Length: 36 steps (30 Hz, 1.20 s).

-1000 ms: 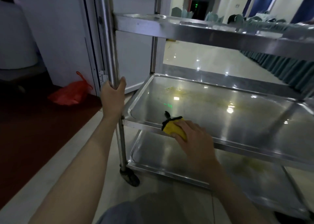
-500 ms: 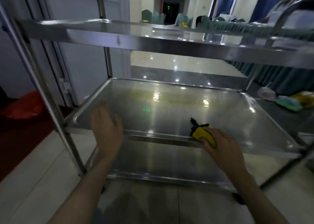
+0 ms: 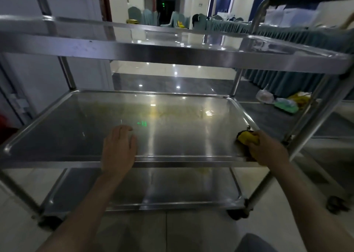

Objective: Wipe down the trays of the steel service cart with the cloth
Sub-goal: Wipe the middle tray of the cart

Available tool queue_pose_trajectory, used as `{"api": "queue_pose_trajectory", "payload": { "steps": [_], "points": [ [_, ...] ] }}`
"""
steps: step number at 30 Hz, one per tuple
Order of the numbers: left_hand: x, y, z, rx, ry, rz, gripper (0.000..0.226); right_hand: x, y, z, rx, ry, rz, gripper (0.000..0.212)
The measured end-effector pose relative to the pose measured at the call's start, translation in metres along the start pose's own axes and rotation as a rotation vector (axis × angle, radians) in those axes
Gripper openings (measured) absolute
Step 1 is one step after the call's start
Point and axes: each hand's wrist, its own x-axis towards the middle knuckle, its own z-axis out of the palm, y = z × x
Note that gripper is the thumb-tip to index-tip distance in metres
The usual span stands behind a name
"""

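Here we see the middle tray [image 3: 80,133] at frame centre, yellow-streaked; our left hand [image 3: 119,149] rests flat and loose, our right hand [image 3: 268,150] grips the yellow cloth [image 3: 246,137] at lower right.

My right hand [image 3: 268,150] covers most of the yellow cloth [image 3: 246,137]; only its 10 o'clock end shows. My left hand [image 3: 119,148] hides a section of the middle tray's [image 3: 76,129] near rim. The cart's [image 3: 172,50] left posts are cut off.
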Motion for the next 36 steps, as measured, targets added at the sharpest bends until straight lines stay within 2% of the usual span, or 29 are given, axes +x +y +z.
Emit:
{"api": "queue_pose_trajectory", "payload": {
  "steps": [5, 8, 10, 16, 21, 24, 26, 29, 31, 34, 36],
  "points": [
    [0.001, 0.005, 0.009, 0.046, -0.031, 0.017, 0.031, 0.02, -0.012, 0.016, -0.103, 0.035, -0.009, 0.051],
    [0.002, 0.004, 0.011, 0.057, -0.036, -0.006, 0.03, 0.023, -0.04, 0.025, -0.086, 0.023, -0.096, 0.044],
    [0.002, 0.002, 0.011, 0.052, -0.044, -0.004, 0.03, 0.019, -0.076, 0.034, -0.017, 0.014, -0.197, 0.04],
    [0.0, 0.003, 0.006, -0.002, -0.019, -0.003, 0.02, -0.014, -0.21, 0.066, 0.07, -0.043, -0.455, 0.051],
    [0.002, 0.0, 0.002, -0.132, -0.053, -0.038, 0.021, -0.041, -0.26, 0.084, 0.084, 0.053, -0.587, 0.033],
    [0.005, 0.002, -0.012, -0.337, -0.06, -0.147, 0.016, -0.054, -0.265, 0.074, 0.147, 0.006, -0.619, 0.019],
    [0.003, 0.006, -0.034, -0.41, -0.077, -0.223, 0.013, -0.064, -0.266, 0.056, 0.196, -0.124, -0.579, 0.02],
    [-0.004, 0.008, -0.078, -0.44, -0.19, -0.333, 0.015, -0.088, -0.27, 0.025, 0.346, -0.329, -0.43, 0.036],
    [-0.011, 0.012, -0.111, -0.404, -0.229, -0.368, 0.014, -0.112, -0.274, 0.008, 0.478, -0.395, -0.316, 0.034],
    [-0.011, 0.019, -0.159, -0.396, -0.286, -0.387, 0.017, -0.148, -0.284, -0.031, 0.651, -0.472, -0.081, 0.045],
    [-0.006, 0.027, -0.195, -0.471, -0.406, -0.477, 0.017, -0.172, -0.292, -0.07, 0.733, -0.551, 0.056, 0.031]
  ]
}}
